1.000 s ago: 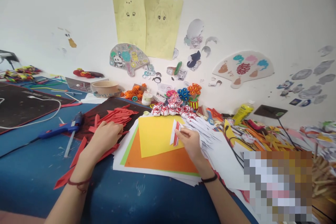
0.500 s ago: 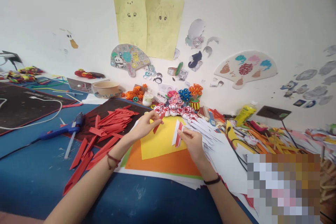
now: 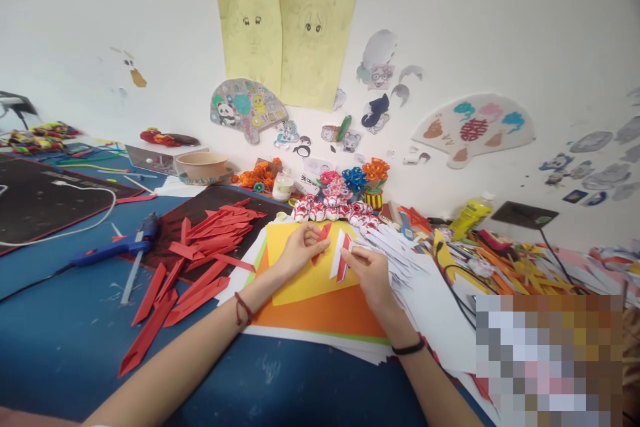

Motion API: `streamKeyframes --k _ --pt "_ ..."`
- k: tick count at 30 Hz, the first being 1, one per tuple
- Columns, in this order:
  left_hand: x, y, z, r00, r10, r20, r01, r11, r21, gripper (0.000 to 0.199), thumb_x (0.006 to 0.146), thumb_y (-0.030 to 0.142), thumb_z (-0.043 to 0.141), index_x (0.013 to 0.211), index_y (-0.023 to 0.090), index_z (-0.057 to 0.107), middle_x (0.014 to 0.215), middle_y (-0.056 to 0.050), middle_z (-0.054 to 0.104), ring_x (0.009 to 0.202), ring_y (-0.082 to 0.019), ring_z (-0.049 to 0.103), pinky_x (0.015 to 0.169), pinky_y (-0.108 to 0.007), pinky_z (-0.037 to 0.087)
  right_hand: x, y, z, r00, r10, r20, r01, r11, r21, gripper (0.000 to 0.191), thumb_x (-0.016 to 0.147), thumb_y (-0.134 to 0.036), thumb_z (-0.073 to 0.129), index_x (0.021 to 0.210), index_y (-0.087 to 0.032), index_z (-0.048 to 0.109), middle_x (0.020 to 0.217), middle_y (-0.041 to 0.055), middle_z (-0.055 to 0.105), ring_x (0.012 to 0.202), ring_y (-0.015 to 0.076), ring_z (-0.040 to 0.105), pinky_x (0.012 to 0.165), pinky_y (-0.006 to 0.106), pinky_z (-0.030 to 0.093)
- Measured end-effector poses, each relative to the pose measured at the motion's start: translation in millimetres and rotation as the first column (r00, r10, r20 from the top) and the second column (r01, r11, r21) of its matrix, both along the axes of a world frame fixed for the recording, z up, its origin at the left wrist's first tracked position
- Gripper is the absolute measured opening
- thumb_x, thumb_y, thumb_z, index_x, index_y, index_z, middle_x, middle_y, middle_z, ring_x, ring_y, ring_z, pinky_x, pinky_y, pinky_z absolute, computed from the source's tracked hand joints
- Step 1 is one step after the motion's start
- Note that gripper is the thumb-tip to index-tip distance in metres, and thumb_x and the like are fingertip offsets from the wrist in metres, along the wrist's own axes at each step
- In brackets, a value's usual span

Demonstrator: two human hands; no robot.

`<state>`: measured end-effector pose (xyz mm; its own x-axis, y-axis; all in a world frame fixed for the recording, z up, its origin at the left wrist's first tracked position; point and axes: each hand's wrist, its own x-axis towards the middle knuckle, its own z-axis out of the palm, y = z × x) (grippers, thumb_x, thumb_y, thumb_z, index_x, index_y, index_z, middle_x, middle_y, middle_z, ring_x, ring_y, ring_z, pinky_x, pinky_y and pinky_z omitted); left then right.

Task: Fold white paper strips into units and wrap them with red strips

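My left hand (image 3: pixel 301 248) pinches a folded red paper strip (image 3: pixel 321 244) by one side. Across a narrow gap, my right hand (image 3: pixel 369 269) grips a red and white folded paper piece (image 3: pixel 342 256) between thumb and fingers. The two pieces stand nearly parallel, a little apart. Both hands are above a yellow paper sheet (image 3: pixel 293 283), which lies on an orange sheet (image 3: pixel 320 315). To the left, a heap of folded red paper strips (image 3: pixel 220 230) spreads over a dark mat. White paper strips (image 3: pixel 395 253) fan out behind my right hand.
A blue glue gun (image 3: pixel 117 247) with its cord lies on the left. Red and white folded paper pieces (image 3: pixel 333 210) line the back, before paper flowers (image 3: pixel 355 180). A bowl (image 3: pixel 203 168) stands at the wall. At right are a yellow bottle (image 3: pixel 470 213) and a black cable.
My left hand has moved right with the red strip, closer to the piece in my right hand. The right hand keeps its hold almost in place. The view has shifted slightly.
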<state>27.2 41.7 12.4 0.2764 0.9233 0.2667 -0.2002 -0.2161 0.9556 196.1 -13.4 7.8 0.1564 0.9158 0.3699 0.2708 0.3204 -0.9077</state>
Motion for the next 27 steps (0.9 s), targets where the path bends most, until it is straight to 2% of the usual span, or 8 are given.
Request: streamKeyframes --k 2,5,9,12,16,19,23,27 --pt "-0.8 -1.5 0.3 0.999 0.014 -0.040 -0.013 0.999 0.030 0.040 0.067 0.036 0.078 0.093 0.015 0.055 0.065 0.003 0.059 0.055 -0.009 0.058 0.048 -0.017 0.039 0.0 0.1 -0.2 1.000 0.000 0.008 0.000 1.000 -0.002 0.039 0.077 -0.050 0.061 0.061 -0.015 0.062 0.057 0.0009 0.052 0.058 0.0157 0.049 0.052 0.024 0.039" --pt "-3.3 -1.8 2.7 0.988 -0.028 -0.152 0.041 0.996 0.079 0.032 0.078 0.041 0.067 0.090 0.012 0.060 0.068 -0.002 0.065 0.057 -0.012 0.062 0.046 -0.018 0.038 0.1 0.1 -0.4 1.000 0.006 -0.001 -0.006 1.000 -0.002 0.039 0.077 -0.050 0.061 0.060 -0.015 0.060 0.057 -0.0001 0.050 0.057 0.0143 0.047 0.052 0.024 0.039" --pt "-3.1 0.4 -1.0 0.970 -0.022 -0.243 0.050 0.993 0.109 0.042 0.091 0.048 0.043 0.093 0.011 0.062 0.072 -0.006 0.067 0.050 -0.011 0.058 0.049 -0.022 0.041 0.3 -0.2 -0.6 0.999 0.016 -0.030 -0.016 1.000 -0.004 0.036 0.077 -0.046 0.063 0.060 -0.015 0.058 0.059 -0.0010 0.049 0.058 0.0133 0.046 0.054 0.023 0.038" --pt "0.0 1.1 -6.6 0.960 -0.002 -0.279 0.046 0.987 0.152 0.044 0.094 0.047 0.036 0.101 0.012 0.061 0.073 -0.005 0.066 0.053 -0.011 0.055 0.054 -0.023 0.043 0.4 -0.6 -0.7 0.999 0.020 -0.029 -0.020 1.000 -0.004 0.032 0.078 -0.042 0.063 0.062 -0.015 0.058 0.062 -0.0004 0.051 0.059 0.0134 0.046 0.055 0.023 0.038" --pt "2.0 -2.5 -7.5 0.949 0.000 -0.316 0.064 0.979 0.192 0.042 0.095 0.046 0.034 0.098 0.014 0.060 0.077 -0.005 0.068 0.057 -0.013 0.054 0.060 -0.024 0.044 0.0 -1.6 1.2 0.999 0.028 -0.027 -0.027 1.000 0.004 0.030 0.078 -0.038 0.063 0.061 -0.014 0.058 0.061 -0.0003 0.050 0.059 0.0130 0.045 0.055 0.023 0.037" --pt "1.8 -7.4 -4.2 0.951 0.038 -0.305 0.022 0.981 0.192 0.037 0.095 0.047 0.035 0.091 0.016 0.056 0.078 -0.004 0.069 0.058 -0.013 0.055 0.062 -0.025 0.044 -1.6 -3.0 3.5 0.999 0.042 -0.021 -0.042 0.999 0.003 0.030 0.079 -0.038 0.062 0.061 -0.014 0.059 0.061 0.0001 0.052 0.059 0.0137 0.047 0.055 0.024 0.038" --pt "3.7 -13.6 -0.1 0.954 0.072 -0.291 -0.035 0.991 0.133 0.032 0.093 0.049 0.040 0.087 0.018 0.050 0.070 0.000 0.066 0.054 -0.012 0.055 0.058 -0.023 0.042 -6.1 -5.3 4.6 0.999 0.036 0.018 -0.036 0.999 -0.017 0.032 0.079 -0.039 0.061 0.059 -0.014 0.060 0.058 -0.0006 0.050 0.056 0.0130 0.045 0.052 0.023 0.036" --pt "8.2 -17.3 0.7 0.966 0.146 -0.213 -0.110 0.979 0.173 0.030 0.092 0.045 0.045 0.080 0.018 0.049 0.068 0.002 0.060 0.052 -0.010 0.050 0.054 -0.022 0.039 -12.8 -7.5 5.6 0.998 -0.005 0.060 0.006 1.000 -0.022 0.034 0.077 -0.037 0.062 0.053 -0.015 0.054 0.052 -0.0028 0.041 0.051 0.0101 0.037 0.046 0.022 0.029"
